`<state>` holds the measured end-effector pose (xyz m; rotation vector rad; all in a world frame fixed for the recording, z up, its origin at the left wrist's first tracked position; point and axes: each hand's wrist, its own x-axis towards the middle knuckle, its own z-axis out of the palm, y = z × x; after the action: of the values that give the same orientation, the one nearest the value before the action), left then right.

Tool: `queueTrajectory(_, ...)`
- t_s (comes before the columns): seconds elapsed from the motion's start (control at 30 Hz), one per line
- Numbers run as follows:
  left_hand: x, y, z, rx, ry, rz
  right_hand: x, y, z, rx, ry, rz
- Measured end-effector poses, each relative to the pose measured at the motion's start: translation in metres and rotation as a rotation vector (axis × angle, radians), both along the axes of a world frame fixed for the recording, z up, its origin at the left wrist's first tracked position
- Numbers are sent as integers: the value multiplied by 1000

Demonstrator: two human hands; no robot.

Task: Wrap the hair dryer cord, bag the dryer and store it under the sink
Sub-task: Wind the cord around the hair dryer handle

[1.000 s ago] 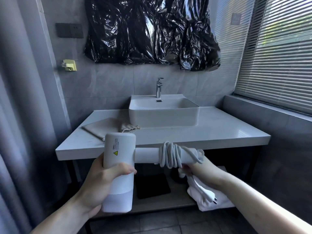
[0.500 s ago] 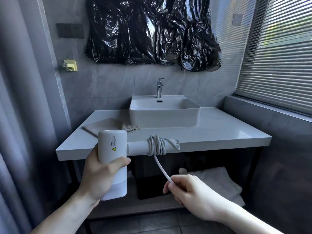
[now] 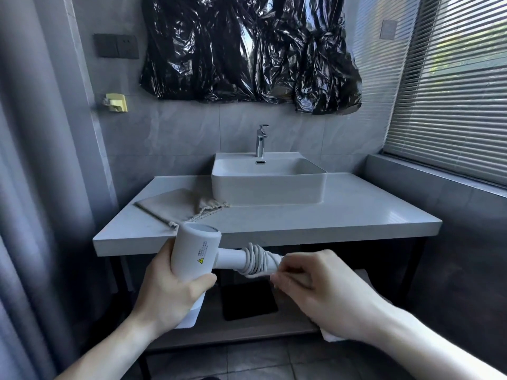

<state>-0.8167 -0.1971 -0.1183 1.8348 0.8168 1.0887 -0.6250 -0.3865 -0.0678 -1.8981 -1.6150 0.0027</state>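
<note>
My left hand (image 3: 167,292) grips the barrel of a white hair dryer (image 3: 196,253), held in front of the vanity with its handle pointing right. The white cord (image 3: 258,260) is coiled in several turns around that handle. My right hand (image 3: 310,289) is closed on the cord at the handle's end, with fingertips pinching it; the plug is hidden. A beige drawstring bag (image 3: 172,205) lies flat on the white countertop (image 3: 343,215), left of the square basin (image 3: 269,185). The open shelf (image 3: 211,333) under the sink is partly hidden by my hands.
A tap (image 3: 261,139) stands behind the basin. Black plastic sheet (image 3: 247,48) covers the wall above. A black mat (image 3: 248,303) and a white towel (image 3: 329,335) lie on the lower shelf. Blinds (image 3: 452,86) cover the window at right; a curtain (image 3: 24,187) hangs at left.
My right hand pulled the cord down and away, then came back up to the handle, laying another turn. The dryer tilted slightly and shifted a little.
</note>
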Motion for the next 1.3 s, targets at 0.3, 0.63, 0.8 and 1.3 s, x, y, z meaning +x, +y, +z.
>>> queueTrajectory(0.3, -8, -4, -1, 44, 101, -168, 30, 20, 16, 131, -74, -28)
queueTrajectory(0.63, -11, -16, 11, 31, 124, -391, 60, 40, 11, 111, -81, -5)
queueTrajectory(0.8, -15, -20, 15, 29, 112, -470, 72, 47, 3, 87, -2, -19)
queueTrajectory(1.3, -6, -16, 12, -402, -122, -354, 74, 48, -58, -38, 843, 260)
